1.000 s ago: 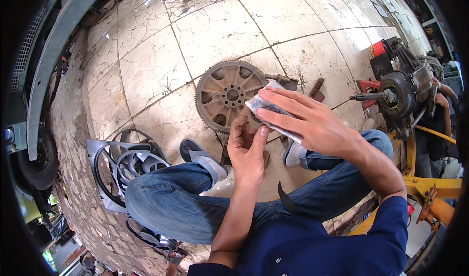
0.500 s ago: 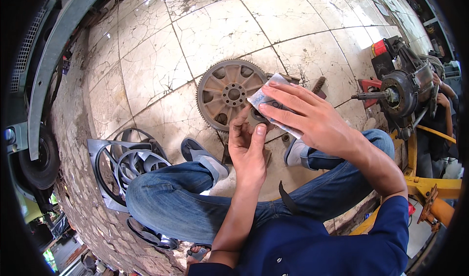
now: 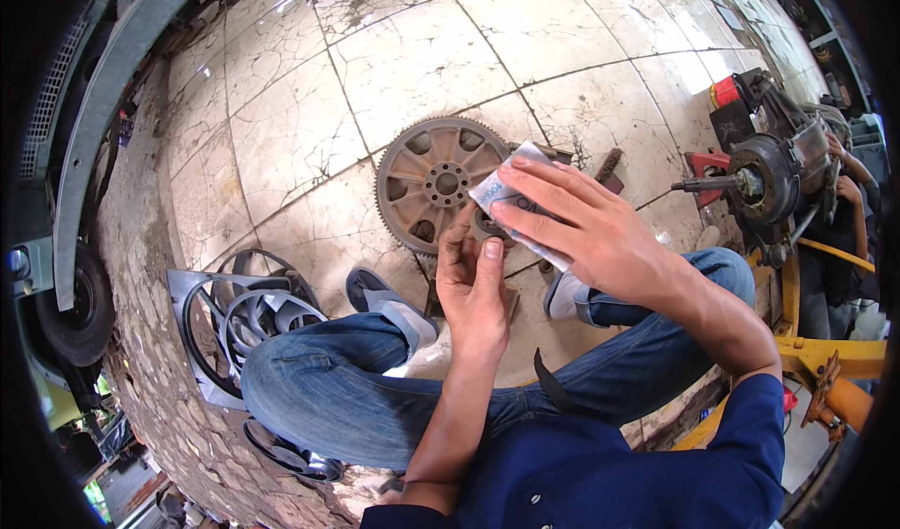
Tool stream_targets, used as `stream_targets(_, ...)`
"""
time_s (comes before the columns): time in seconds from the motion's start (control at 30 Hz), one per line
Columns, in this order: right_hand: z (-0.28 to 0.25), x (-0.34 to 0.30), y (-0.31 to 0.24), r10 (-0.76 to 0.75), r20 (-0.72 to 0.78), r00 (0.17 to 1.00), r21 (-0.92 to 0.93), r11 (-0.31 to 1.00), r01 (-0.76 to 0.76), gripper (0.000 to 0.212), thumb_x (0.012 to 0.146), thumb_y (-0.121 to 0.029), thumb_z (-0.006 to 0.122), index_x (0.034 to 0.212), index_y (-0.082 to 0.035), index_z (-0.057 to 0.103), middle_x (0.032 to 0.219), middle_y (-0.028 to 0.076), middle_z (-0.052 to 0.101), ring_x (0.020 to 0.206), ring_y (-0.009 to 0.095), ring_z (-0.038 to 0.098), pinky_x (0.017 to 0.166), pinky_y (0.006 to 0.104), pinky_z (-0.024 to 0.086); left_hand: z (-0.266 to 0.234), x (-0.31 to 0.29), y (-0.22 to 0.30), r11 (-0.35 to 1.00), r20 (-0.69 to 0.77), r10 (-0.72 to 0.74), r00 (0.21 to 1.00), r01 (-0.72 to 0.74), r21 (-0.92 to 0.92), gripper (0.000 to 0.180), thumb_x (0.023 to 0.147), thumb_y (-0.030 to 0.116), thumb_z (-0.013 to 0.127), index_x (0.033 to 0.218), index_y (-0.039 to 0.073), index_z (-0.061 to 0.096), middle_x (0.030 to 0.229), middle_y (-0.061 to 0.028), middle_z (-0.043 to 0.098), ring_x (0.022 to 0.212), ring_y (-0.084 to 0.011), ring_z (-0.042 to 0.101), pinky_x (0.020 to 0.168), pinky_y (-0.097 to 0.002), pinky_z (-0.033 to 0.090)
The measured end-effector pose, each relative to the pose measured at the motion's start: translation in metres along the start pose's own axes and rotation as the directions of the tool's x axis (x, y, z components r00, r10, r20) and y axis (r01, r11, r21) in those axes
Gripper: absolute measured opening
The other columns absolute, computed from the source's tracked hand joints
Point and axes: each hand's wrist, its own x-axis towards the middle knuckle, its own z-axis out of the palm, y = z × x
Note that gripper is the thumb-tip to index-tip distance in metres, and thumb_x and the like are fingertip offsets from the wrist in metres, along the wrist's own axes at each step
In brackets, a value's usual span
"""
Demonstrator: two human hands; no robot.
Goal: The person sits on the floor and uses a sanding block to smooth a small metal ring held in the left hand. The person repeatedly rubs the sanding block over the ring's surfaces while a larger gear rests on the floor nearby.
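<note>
My left hand (image 3: 476, 281) is closed around a small ring-shaped metal part (image 3: 487, 227), thumb on its near side and fingers curled at the far side. A whitish printed sheet (image 3: 486, 190), which looks like the back of sandpaper, lies under the fingers of my right hand (image 3: 600, 229). Those fingers are fairly straight and press the sheet against the ring's right side, partly hiding the ring. On the floor just beyond my hands lies a large toothed flywheel (image 3: 445, 140), rusty brown, with a holed hub.
A grey fan shroud (image 3: 202, 342) with a fan lies by my left knee. To the right stands a hub assembly with a shaft (image 3: 759, 178), near a yellow metal frame (image 3: 834, 353) and another person's arms (image 3: 851, 187). A stiff brush (image 3: 609, 163) rests beyond my right hand.
The sheet and my right hand have shifted slightly left over the ring, and more of the ring shows. My left hand keeps its hold almost in place.
</note>
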Motion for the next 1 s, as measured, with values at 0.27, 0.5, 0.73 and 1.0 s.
stream_targets(0.27, 0.003, -0.001, 0.001, 0.001, -0.005, 1.0, -0.002, 1.0, -0.001, 0.05, 0.084, -0.013, 0.06, 0.133, -0.011, 0.057, 0.144, 0.01, 0.048, 0.136, 0.029, 0.045, 0.11, 0.0454, 0.04, 0.0, 0.001, -0.002, 0.997, 0.049, 0.007, 0.999, -0.003, -0.078, 0.036, 0.099, 0.015, 0.059, 0.133, 0.006, 0.05, 0.132, -0.0084, 0.057, 0.122, -0.0183, 0.054, 0.106, -0.0384, 0.042)
stream_targets(0.5, 0.004, 0.0, 0.004, 0.014, 0.0, 1.0, 0.021, 1.0, -0.014, 0.053, 0.083, -0.01, 0.062, 0.135, -0.01, 0.055, 0.145, 0.011, 0.047, 0.136, 0.031, 0.045, 0.109, 0.0461, 0.04, 0.002, -0.001, 0.0, 0.991, 0.054, -0.001, 0.999, 0.009, -0.137, 0.035, 0.099, 0.017, 0.06, 0.132, 0.007, 0.051, 0.131, -0.0073, 0.057, 0.12, -0.0177, 0.055, 0.105, -0.0382, 0.043)
stream_targets(0.73, 0.004, -0.001, -0.002, 0.017, -0.037, 0.999, 0.039, 0.999, -0.015, 0.053, 0.082, -0.008, 0.063, 0.135, -0.011, 0.056, 0.145, 0.011, 0.048, 0.135, 0.03, 0.045, 0.109, 0.0454, 0.041, 0.004, -0.001, 0.004, 0.998, 0.029, 0.002, 1.0, 0.0, -0.06, 0.037, 0.1, 0.014, 0.058, 0.134, 0.006, 0.049, 0.132, -0.0082, 0.057, 0.12, -0.0177, 0.055, 0.106, -0.0384, 0.043)
stream_targets(1.0, 0.01, -0.002, 0.002, -0.006, -0.018, 1.0, -0.003, 1.0, 0.006, 0.053, 0.082, -0.009, 0.063, 0.135, -0.011, 0.056, 0.145, 0.012, 0.047, 0.137, 0.031, 0.044, 0.109, 0.0458, 0.041, 0.0, 0.001, 0.001, 0.996, 0.032, -0.004, 0.999, 0.007, -0.092, 0.034, 0.1, 0.011, 0.056, 0.133, 0.005, 0.049, 0.131, -0.009, 0.057, 0.12, -0.0175, 0.055, 0.104, -0.0368, 0.044)
